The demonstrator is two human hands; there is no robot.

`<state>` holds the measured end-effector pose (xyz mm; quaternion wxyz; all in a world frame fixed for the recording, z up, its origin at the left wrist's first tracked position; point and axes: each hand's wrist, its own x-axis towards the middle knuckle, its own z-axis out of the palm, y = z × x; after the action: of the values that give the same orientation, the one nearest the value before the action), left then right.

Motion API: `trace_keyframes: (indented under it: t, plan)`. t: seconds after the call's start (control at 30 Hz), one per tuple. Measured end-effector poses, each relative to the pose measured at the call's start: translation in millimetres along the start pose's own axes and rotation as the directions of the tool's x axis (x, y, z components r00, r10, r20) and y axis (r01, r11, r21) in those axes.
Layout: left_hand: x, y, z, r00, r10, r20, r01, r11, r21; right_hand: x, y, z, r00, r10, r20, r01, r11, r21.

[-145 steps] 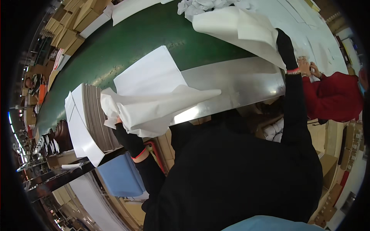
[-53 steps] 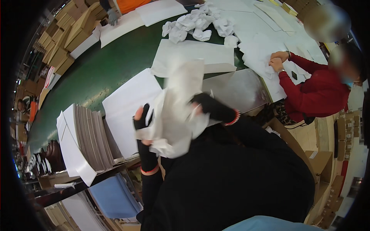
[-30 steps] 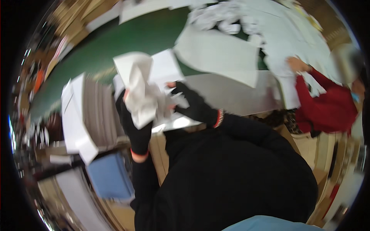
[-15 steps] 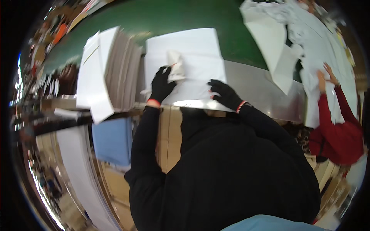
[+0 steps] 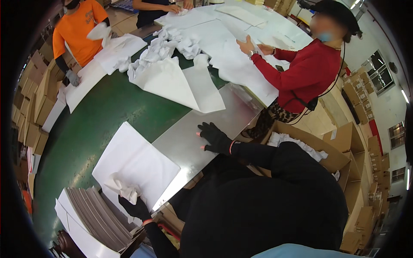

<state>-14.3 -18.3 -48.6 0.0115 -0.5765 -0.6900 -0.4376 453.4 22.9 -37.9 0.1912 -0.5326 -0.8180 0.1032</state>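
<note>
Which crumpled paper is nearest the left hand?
The crumpled off-white paper wad on the flat white sheets, at the black-gloved left hand; the crumpled white paper heap and boxed white papers lie farther off.

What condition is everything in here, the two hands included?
Crumpled white paper wad: bunched up
Black-gloved left hand: touching the wad, grip partly hidden
Black-gloved right hand: open, fingers spread
Smooth white rectangular sheets: lying flat
White paper heap: crumpled
White-topped, grey-edged pile: stacked
Brown cardboard box: open, white crumpled contents

Creased matt paper (image 5: 124, 186), glossy metal plate (image 5: 183, 139)
</note>
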Motion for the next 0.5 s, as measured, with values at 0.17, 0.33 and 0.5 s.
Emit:
trace_keyframes:
  t: [0.17,0.33,0.5]
  plan:
    - [-1.2,-3.8,0.6,1.000,-0.005,-0.007,0.005,1.000,-0.003,1.6,4.2,-9.0,0.999,0.031,-0.042,-0.034,0.997,-0.071]
    - [0.4,-0.2,-0.7,1.000,-0.025,-0.002,0.025,0.999,-0.036,11.5,7.3,-1.2,0.993,0.048,-0.105,-0.051,0.998,-0.033]
    - [1.3,2.5,-2.2,1.000,-0.028,0.008,0.029,0.998,-0.053,13.2,4.1,-3.6,0.992,0.054,-0.118,-0.057,0.998,-0.021]
